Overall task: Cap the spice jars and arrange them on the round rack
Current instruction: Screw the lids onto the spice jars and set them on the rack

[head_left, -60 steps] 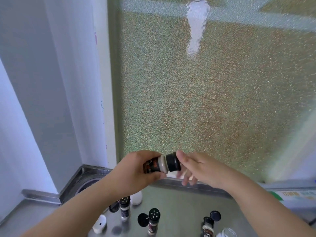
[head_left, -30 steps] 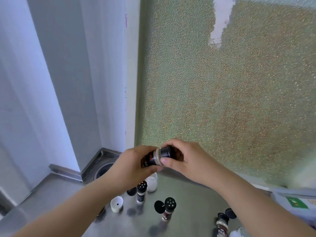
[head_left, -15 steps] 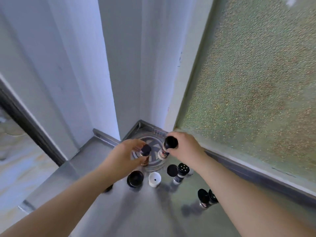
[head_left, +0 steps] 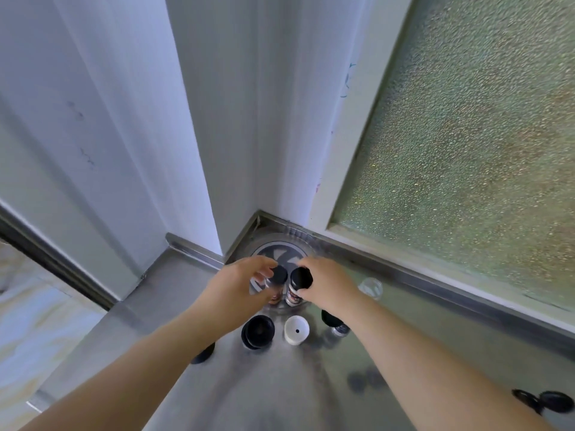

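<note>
two capped jars held side by side on the round rack

the right-hand spice jar (head_left: 295, 289), black cap on, stands upright at the near edge of the round rack (head_left: 280, 248), which sits in the corner of the steel counter (head_left: 174, 290). the right hand (head_left: 326, 284) grips it, fingers curled round the cap. just beside it to the left stands a second capped jar (head_left: 277, 283), with the left hand (head_left: 239, 290) curled round it, thumb low on the body and fingers over the cap.

nearer the camera on the counter lie a black lid (head_left: 258, 331), underside up, and a white lid (head_left: 296, 329). a further jar with a black top (head_left: 336, 323) stands partly hidden under the right forearm. a clear glass jar (head_left: 370, 287) sits right of the right hand. two black caps (head_left: 544, 401) lie at the far right edge. pebbled glass (head_left: 466, 135) rises behind.
</note>
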